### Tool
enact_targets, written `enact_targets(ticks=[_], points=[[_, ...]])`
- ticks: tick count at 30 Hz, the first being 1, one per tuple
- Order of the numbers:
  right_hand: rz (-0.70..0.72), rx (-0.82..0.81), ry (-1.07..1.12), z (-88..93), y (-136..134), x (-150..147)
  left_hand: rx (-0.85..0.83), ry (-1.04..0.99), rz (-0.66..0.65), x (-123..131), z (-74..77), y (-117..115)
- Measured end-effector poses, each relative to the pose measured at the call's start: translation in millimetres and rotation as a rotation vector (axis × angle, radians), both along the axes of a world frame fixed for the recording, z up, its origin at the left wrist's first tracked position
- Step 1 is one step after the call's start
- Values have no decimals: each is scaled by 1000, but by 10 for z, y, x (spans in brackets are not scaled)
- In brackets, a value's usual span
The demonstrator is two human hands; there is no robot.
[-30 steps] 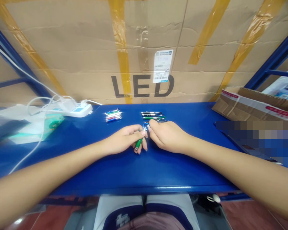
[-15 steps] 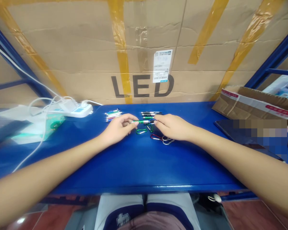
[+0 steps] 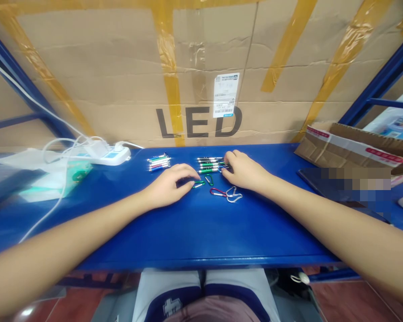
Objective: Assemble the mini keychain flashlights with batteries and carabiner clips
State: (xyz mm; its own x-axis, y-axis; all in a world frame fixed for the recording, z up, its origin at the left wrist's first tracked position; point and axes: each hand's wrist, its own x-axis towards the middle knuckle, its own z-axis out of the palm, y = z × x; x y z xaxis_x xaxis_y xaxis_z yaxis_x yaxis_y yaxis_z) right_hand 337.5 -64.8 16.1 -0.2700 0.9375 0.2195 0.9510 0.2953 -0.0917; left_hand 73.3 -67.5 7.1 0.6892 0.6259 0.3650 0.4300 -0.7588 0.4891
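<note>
My left hand [image 3: 174, 184] is over the blue table, its thumb and index finger apart beside a green carabiner [image 3: 199, 184], with nothing seen held. My right hand [image 3: 238, 169] rests at the right end of a row of black and green pen-like tubes [image 3: 208, 165], fingers curved with a gap between them. A second green carabiner [image 3: 209, 180] lies between the hands. Closer to me are a red carabiner [image 3: 217, 192] and silver ones [image 3: 233, 195]. Another group of tubes, blue, green, silver and red [image 3: 159, 162], lies behind my left hand.
A large cardboard box [image 3: 121, 80] stands along the back of the blue table [image 3: 188, 232]. At left are a white power strip [image 3: 116, 155], cables and a green-white packet [image 3: 67, 179]. An open carton [image 3: 349, 147] and a dark flat object [image 3: 336, 190] are at right.
The green tube that both hands held now lies at the near end of the row. My left hand has let go and opened; my right hand has shifted slightly right.
</note>
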Motion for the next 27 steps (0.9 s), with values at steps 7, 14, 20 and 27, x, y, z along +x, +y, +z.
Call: enact_targets(ticks=[7, 14, 20, 27], points=[[354, 2, 117, -6, -170, -174, 195, 110, 212, -53, 62, 34], [416, -118, 176, -45, -108, -101, 240, 491, 570, -395, 182, 300], [355, -114, 169, 14, -135, -121, 236, 626, 633, -453, 169, 347], [353, -128, 394, 94, -257, -196, 204, 611, 594, -515, 72, 474]])
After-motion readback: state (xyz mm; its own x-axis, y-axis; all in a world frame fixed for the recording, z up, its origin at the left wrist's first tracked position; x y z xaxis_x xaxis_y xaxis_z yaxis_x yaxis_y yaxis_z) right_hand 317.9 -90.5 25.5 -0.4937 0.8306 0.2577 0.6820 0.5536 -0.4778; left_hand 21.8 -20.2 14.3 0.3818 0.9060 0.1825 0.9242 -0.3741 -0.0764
